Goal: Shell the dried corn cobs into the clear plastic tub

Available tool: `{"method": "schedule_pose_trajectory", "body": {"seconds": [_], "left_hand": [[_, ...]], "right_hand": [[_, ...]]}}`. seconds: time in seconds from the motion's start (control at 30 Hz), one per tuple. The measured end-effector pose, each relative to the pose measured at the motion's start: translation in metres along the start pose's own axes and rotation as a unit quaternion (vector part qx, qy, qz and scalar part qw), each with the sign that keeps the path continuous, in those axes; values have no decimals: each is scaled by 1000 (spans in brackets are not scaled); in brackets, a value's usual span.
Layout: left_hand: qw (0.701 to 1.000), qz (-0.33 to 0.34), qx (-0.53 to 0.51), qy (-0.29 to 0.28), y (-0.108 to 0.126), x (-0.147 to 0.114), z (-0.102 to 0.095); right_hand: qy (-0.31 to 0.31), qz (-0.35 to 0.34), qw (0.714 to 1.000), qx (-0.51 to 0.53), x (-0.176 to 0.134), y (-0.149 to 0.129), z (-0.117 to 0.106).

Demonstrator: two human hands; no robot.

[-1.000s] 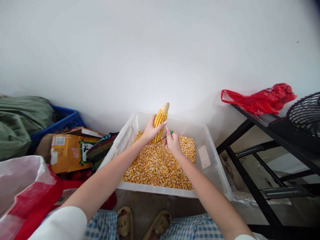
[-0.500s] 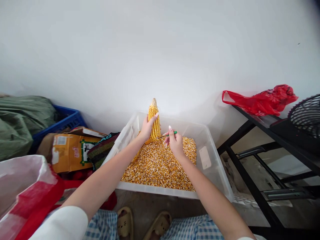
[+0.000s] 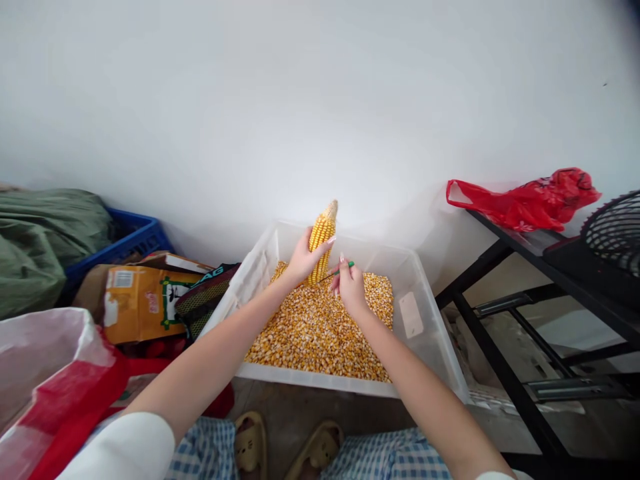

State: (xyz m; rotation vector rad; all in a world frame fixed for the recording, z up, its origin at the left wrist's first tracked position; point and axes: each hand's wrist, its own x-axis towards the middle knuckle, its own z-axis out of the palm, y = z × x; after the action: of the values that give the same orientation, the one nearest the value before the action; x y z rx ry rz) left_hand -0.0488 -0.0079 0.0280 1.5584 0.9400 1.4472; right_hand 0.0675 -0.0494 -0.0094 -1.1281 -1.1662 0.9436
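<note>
An ear of corn (image 3: 321, 241) with yellow kernels is wrapped in my left hand (image 3: 306, 257), its pale tip pointing up and leaning right. My right hand (image 3: 349, 287) is closed on a screwdriver (image 3: 345, 266) with a green handle and a thin metal shaft. The shaft reaches left to the lower part of the ear; whether its tip digs between the kernels is too small to tell. Below both hands, loose corn kernels (image 3: 320, 340) lie in a translucent plastic bin (image 3: 437, 333).
A black metal stand (image 3: 500, 333) at the right carries a red plastic bag (image 3: 530, 200) and a fan grille (image 3: 615, 233). At the left are a blue crate (image 3: 135, 233), an orange box (image 3: 135, 307) and a red-and-white bag (image 3: 70, 387). A white wall rises behind the bin.
My left hand has shifted right with the ear of corn, whose tip now tilts rightward instead of standing nearly upright. My right hand has barely moved with the screwdriver.
</note>
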Motion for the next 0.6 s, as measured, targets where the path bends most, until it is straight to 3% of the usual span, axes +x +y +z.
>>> {"method": "schedule_pose_trajectory", "body": {"seconds": [0.1, 0.2, 0.37, 0.5, 0.6], "left_hand": [[997, 56, 44, -15, 4, -5, 3], [997, 68, 41, -17, 5, -8, 5], [996, -19, -91, 14, 1, -1, 3], [973, -90, -202, 64, -7, 11, -6], [952, -156, -253, 71, -13, 18, -13]], "right_hand": [[17, 13, 1000, -15, 3, 5, 0], [21, 23, 999, -31, 4, 13, 2], [-9, 25, 996, -85, 1, 19, 6], [17, 6, 1000, -8, -2, 1, 4], [46, -39, 997, 57, -3, -16, 1]]}}
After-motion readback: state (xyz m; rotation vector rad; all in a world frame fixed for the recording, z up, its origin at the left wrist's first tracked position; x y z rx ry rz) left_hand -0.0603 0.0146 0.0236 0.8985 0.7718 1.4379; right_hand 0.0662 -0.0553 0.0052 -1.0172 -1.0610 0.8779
